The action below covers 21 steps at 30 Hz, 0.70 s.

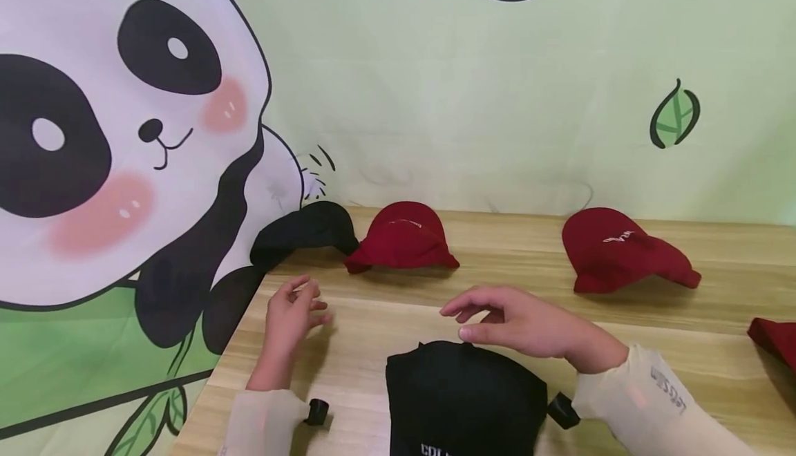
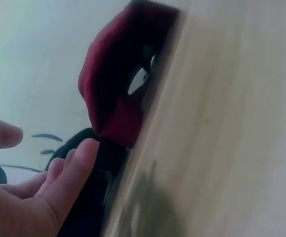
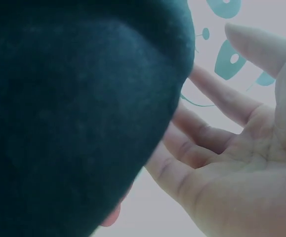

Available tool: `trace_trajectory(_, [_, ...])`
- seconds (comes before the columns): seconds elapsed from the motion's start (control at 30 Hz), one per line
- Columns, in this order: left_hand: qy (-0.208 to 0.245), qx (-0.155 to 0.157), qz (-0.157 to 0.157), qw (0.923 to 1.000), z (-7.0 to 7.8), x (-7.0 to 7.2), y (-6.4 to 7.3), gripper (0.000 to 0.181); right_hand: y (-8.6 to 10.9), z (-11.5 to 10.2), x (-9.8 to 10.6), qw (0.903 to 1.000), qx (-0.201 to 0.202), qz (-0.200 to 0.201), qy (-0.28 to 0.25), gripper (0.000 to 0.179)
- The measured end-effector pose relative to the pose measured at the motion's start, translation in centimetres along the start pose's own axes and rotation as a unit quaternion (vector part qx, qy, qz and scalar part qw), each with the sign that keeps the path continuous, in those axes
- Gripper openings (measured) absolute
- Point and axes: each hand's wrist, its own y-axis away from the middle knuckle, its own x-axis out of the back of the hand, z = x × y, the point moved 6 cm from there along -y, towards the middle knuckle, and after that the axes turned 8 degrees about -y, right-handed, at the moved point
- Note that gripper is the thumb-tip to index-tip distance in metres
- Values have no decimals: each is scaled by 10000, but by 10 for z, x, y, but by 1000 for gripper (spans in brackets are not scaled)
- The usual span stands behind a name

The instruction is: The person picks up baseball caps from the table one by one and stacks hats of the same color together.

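Note:
A black cap (image 1: 466,397) with white lettering lies on the wooden table at the bottom centre of the head view. Just beyond its top edge hovers my right hand (image 1: 513,321), fingers loosely bent and thumb apart from them. In the right wrist view the dark cap (image 3: 83,118) fills the left side and hides some fingertips of that hand (image 3: 241,143). My left hand (image 1: 292,314) is raised over the table's left part, fingers spread and holding nothing. Ahead of it, a red cap (image 2: 108,84) and a dark cap show in the left wrist view.
Along the back of the table (image 1: 497,242) stand another black cap (image 1: 311,231), a red cap (image 1: 404,238) and a second red cap (image 1: 622,252). Part of one more red cap (image 1: 777,342) shows at the right edge. A panda-printed backdrop (image 1: 404,97) hangs behind.

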Motion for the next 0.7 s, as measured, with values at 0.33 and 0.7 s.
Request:
trace_trajectory(0.33, [1407,276,159,9895,-2,2,-46,44,-8,-1,1,9997,-21,141,221,37])
trace_trajectory(0.7, [2259,599,540,9708,3,6,-83,37,-21,1,3,9993,120,283,204,39])
